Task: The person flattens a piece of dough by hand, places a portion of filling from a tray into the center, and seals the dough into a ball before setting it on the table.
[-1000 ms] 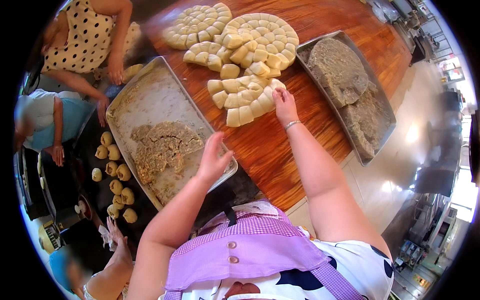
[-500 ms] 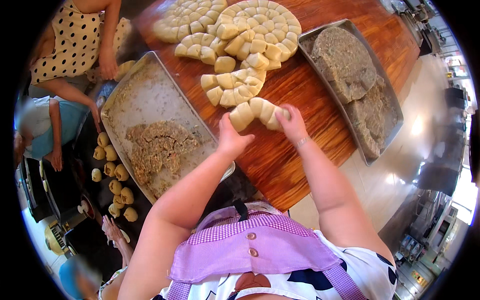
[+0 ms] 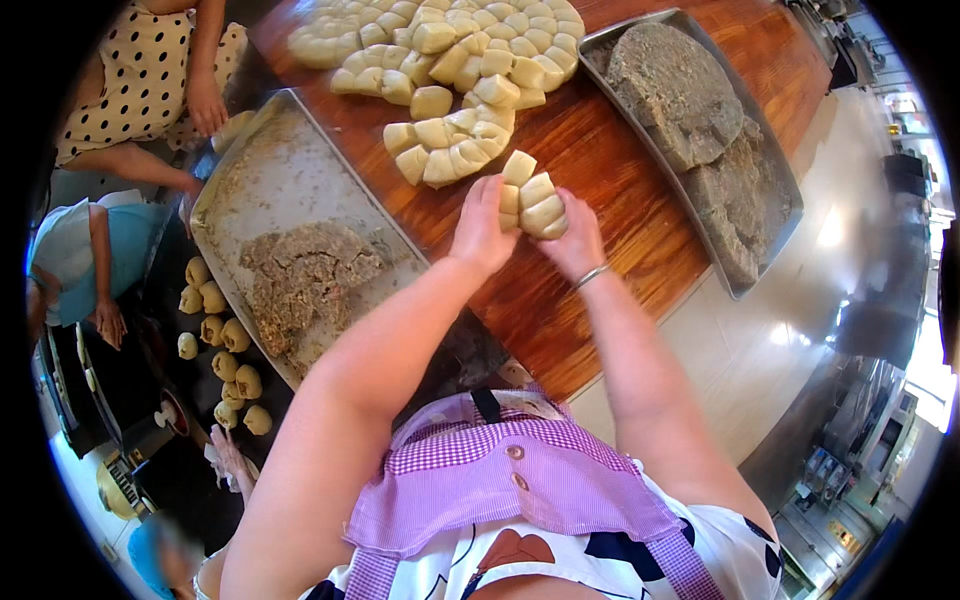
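Over the near part of the wooden table, my left hand and my right hand face each other, both closed on cut dough pieces. The left holds a short column of pale pieces; the right grips a stouter group with rounded sides. A dark line runs between the two groups, and I cannot tell if they still join. Just beyond lies a curved strip of scored dough. Farther off, a large coil of dough cut into blocks has loose pieces heaped on it.
A metal tray at left holds a mound of brownish filling. At right, a deep tray holds a greyish filling slab. Several round filled buns rest on the dark surface at left, where co-workers' hands are busy.
Both hands have come closer together, and the row of dough stretched between them is now bunched into two groups side by side. The whole view has shifted slightly.
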`<state>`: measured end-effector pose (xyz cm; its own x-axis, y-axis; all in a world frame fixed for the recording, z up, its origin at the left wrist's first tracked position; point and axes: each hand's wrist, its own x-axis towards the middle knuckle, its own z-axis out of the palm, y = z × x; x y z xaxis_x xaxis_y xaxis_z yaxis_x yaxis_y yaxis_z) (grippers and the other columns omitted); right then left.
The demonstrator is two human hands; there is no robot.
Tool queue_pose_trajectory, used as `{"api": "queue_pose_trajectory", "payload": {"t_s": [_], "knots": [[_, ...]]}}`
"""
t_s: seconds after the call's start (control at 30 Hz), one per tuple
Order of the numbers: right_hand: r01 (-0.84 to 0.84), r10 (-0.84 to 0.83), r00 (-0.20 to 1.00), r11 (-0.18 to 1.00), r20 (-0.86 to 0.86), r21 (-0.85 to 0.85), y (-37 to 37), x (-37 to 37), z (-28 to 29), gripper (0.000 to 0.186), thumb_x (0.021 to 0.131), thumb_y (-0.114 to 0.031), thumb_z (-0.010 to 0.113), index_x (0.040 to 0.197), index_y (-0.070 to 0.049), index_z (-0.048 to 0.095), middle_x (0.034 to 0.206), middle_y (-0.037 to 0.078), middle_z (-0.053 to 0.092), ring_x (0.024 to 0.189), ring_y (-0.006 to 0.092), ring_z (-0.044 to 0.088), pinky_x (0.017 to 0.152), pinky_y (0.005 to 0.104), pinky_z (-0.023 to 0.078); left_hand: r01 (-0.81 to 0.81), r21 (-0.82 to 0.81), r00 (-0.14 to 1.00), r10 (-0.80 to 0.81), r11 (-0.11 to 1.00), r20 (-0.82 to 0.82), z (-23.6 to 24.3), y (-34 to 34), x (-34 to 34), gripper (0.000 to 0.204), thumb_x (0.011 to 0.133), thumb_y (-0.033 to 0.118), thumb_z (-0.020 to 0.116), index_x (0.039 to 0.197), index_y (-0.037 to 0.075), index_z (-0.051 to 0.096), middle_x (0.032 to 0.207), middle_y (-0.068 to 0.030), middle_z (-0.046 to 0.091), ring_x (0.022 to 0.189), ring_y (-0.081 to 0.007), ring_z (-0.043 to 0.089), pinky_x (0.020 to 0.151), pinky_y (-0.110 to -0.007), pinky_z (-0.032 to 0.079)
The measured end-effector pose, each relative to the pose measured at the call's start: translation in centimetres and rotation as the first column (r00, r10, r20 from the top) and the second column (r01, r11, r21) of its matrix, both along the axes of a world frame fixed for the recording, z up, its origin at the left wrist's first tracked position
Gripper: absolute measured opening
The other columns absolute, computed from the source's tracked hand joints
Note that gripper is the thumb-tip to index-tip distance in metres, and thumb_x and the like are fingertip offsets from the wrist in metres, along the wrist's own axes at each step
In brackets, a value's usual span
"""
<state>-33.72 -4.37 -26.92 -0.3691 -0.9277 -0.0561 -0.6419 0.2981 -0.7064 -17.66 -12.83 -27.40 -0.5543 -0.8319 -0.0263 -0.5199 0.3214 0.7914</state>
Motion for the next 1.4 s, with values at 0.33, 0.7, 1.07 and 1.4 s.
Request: {"api": "queue_pose_trajectory", "payload": {"t_s": [0.33, 0.7, 1.07, 1.4], "knots": [[0.282, -0.541, 0.394, 0.840, 0.743, 0.463, 7.0, -3.0, 3.8, 0.040, 0.085, -0.005, 0.068, 0.123, -0.004, 0.055, 0.107, 0.008, 0.066, 0.095, 0.0177, 0.065, 0.080, 0.0327, 0.057, 0.099, -0.171, 0.987, -0.119, 0.980, -0.112, 3.6, 3.1, 2.2, 0.063, 0.074, 0.001, 0.072, 0.132, 0.006, 0.048, 0.142, -0.0195, 0.041, 0.129, -0.0410, 0.042, 0.107, -0.044, 0.039], [-0.116, 0.118, 0.993, 0.987, -0.007, 0.115, 12.0, 3.7, 1.0, 0.086, 0.058, -0.020, 0.082, 0.135, -0.003, 0.048, 0.139, 0.019, 0.042, 0.129, 0.0392, 0.039, 0.111, 0.0439, 0.033, 0.018, -0.015, 0.999, -0.019, 1.000, -0.043, 4.1, 10.6, 15.3, 0.051, 0.075, -0.004, 0.068, 0.123, 0.004, 0.055, 0.133, -0.0163, 0.046, 0.126, -0.0352, 0.046, 0.107, -0.039, 0.038], [-0.091, 0.086, 0.991, 0.995, -0.101, -0.051, 12.2, 5.8, -2.1, 0.063, 0.064, -0.016, 0.087, 0.119, -0.003, 0.060, 0.115, 0.015, 0.058, 0.108, 0.0366, 0.053, 0.096, 0.0418, 0.046, -0.004, 0.138, 0.995, 0.017, 0.990, -0.095, 3.8, 12.9, 22.4, 0.048, 0.080, -0.006, 0.064, 0.125, 0.005, 0.052, 0.127, -0.0131, 0.050, 0.117, -0.0267, 0.053, 0.097, -0.036, 0.046], [0.246, -0.193, 0.946, 0.951, -0.259, 0.190, 11.2, 10.6, 0.5, 0.070, 0.073, -0.027, 0.079, 0.132, -0.003, 0.049, 0.126, 0.020, 0.048, 0.120, 0.0380, 0.043, 0.106, 0.0451, 0.035, -0.105, 0.261, 0.990, 0.126, 0.960, -0.064, 3.8, 14.2, 27.0, 0.045, 0.078, -0.002, 0.066, 0.121, 0.003, 0.054, 0.117, -0.0150, 0.056, 0.106, -0.0298, 0.057, 0.092, -0.037, 0.048]]}}
